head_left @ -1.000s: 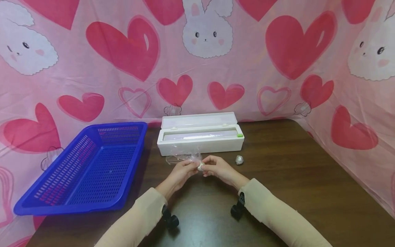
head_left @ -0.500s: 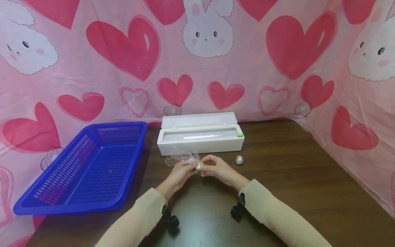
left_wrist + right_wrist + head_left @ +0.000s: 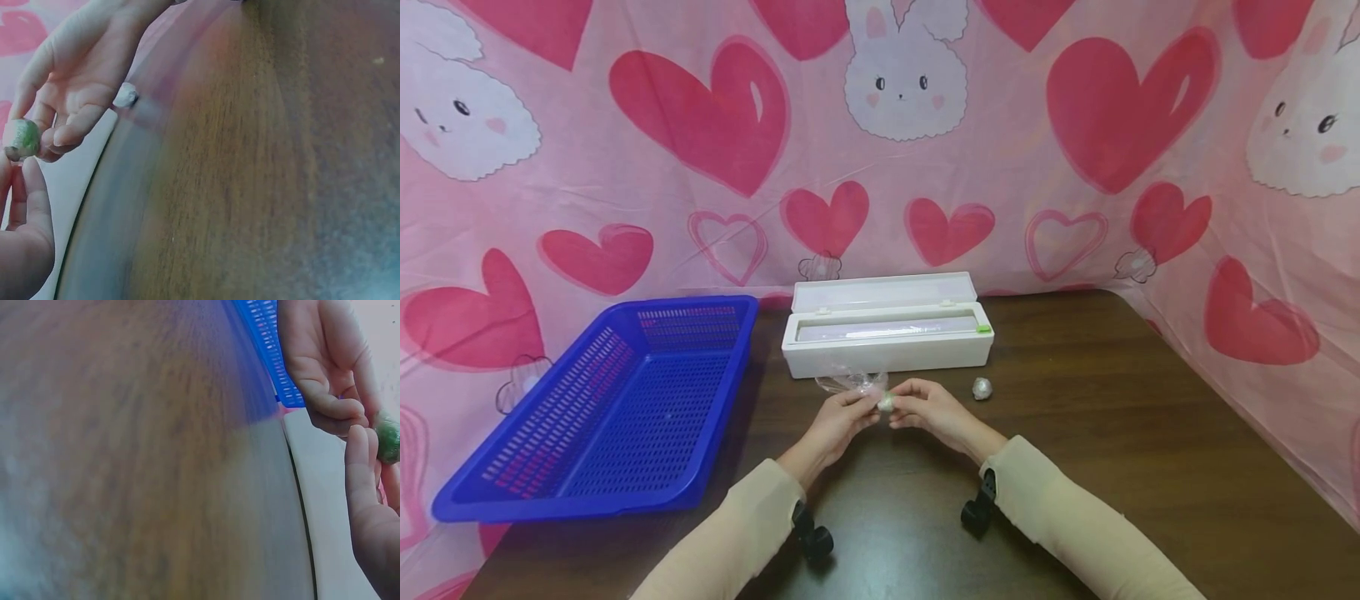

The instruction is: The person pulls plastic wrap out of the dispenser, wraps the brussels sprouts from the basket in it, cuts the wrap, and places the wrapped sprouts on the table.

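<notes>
Between both hands is a small round green-and-white thing (image 3: 886,403) with a glossy, film-like surface; its kind cannot be told. My left hand (image 3: 833,429) pinches it from the left. From the right, my right hand (image 3: 942,417) pinches it between thumb and fingers. Crumpled clear plastic film (image 3: 856,382) trails from it behind the left fingertips. In the left wrist view the green-and-white thing (image 3: 22,137) shows between both sets of fingertips; the right wrist view cuts it off at the edge. A second small whitish wrapped ball (image 3: 981,388) lies on the table right of my right hand.
Behind the hands stands a long white cling film dispenser (image 3: 887,355), lid (image 3: 883,292) raised, film inside and a green slider (image 3: 983,329) at its right end. A blue perforated basket (image 3: 696,467) sits at the left of the brown wooden table (image 3: 1120,433). Pink heart-patterned cloth hangs behind.
The round thing has turned between my fingertips, showing different amounts of green and white. The loose film has bunched closer and shifted slightly right. Both arms stay nearly in place.
</notes>
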A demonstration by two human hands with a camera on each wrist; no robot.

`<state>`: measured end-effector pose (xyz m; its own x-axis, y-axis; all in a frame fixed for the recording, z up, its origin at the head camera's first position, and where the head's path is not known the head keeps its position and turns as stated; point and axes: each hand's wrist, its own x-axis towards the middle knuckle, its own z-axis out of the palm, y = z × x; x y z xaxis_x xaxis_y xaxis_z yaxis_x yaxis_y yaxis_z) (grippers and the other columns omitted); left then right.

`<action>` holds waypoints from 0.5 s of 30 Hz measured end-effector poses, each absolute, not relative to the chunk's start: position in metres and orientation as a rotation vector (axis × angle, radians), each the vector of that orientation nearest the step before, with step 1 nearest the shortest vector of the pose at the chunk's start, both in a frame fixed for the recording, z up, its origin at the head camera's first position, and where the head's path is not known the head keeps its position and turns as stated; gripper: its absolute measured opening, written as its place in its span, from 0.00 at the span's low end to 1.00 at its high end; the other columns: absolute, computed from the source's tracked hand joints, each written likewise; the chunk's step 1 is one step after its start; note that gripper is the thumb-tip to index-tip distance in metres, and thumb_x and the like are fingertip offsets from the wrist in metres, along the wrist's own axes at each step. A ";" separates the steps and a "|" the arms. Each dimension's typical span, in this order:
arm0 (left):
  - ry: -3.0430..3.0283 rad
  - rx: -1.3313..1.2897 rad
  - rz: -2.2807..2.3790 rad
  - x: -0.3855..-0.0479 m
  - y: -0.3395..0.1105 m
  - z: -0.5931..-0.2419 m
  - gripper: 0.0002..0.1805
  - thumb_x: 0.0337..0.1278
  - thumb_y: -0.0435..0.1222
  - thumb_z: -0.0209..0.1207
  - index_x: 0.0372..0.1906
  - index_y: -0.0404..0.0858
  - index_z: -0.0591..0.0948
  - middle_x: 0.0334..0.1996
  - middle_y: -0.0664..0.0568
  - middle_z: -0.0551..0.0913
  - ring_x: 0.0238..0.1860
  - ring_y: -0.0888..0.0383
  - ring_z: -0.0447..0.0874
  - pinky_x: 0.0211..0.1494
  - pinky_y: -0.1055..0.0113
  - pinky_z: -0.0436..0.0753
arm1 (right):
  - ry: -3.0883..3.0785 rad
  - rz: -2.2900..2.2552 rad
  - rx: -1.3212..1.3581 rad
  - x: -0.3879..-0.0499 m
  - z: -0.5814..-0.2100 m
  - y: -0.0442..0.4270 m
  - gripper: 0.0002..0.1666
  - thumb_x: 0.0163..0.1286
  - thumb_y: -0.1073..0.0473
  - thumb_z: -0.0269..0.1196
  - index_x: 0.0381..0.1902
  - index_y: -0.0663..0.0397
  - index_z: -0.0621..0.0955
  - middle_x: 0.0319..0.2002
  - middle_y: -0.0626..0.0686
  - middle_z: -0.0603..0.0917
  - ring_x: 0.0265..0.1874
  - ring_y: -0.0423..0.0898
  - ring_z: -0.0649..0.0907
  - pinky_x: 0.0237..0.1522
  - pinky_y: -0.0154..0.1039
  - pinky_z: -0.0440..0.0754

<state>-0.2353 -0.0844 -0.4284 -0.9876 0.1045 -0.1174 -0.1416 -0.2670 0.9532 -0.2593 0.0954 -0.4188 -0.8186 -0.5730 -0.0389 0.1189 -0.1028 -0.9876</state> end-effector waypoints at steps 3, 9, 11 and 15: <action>1.817 -0.031 2.397 -0.235 -0.084 -0.429 0.16 0.60 0.24 0.51 0.50 0.16 0.71 0.31 0.49 0.78 0.30 0.61 0.78 0.38 0.71 0.78 | 1.709 -1.974 -0.499 -0.259 -0.419 0.096 0.11 0.68 0.63 0.55 0.43 0.68 0.73 0.37 0.57 0.78 0.33 0.47 0.80 0.41 0.43 0.79; 1.850 0.032 2.390 -0.234 -0.082 -0.428 0.16 0.62 0.24 0.50 0.50 0.15 0.71 0.31 0.49 0.78 0.30 0.62 0.78 0.39 0.70 0.78 | 1.694 -1.970 -0.514 -0.260 -0.419 0.097 0.11 0.70 0.58 0.55 0.39 0.63 0.73 0.34 0.55 0.78 0.32 0.46 0.80 0.41 0.43 0.79; 1.861 0.057 2.374 -0.234 -0.082 -0.427 0.16 0.62 0.24 0.49 0.51 0.15 0.71 0.32 0.49 0.78 0.31 0.62 0.78 0.40 0.70 0.78 | 1.699 -1.967 -0.503 -0.260 -0.419 0.098 0.11 0.70 0.57 0.55 0.38 0.62 0.73 0.34 0.55 0.78 0.32 0.46 0.80 0.41 0.43 0.79; 1.886 0.102 2.352 -0.234 -0.081 -0.426 0.16 0.63 0.23 0.48 0.51 0.15 0.70 0.33 0.48 0.77 0.32 0.62 0.78 0.41 0.70 0.78 | 1.716 -1.965 -0.484 -0.260 -0.419 0.098 0.11 0.70 0.58 0.54 0.36 0.62 0.73 0.33 0.55 0.78 0.31 0.46 0.80 0.41 0.43 0.79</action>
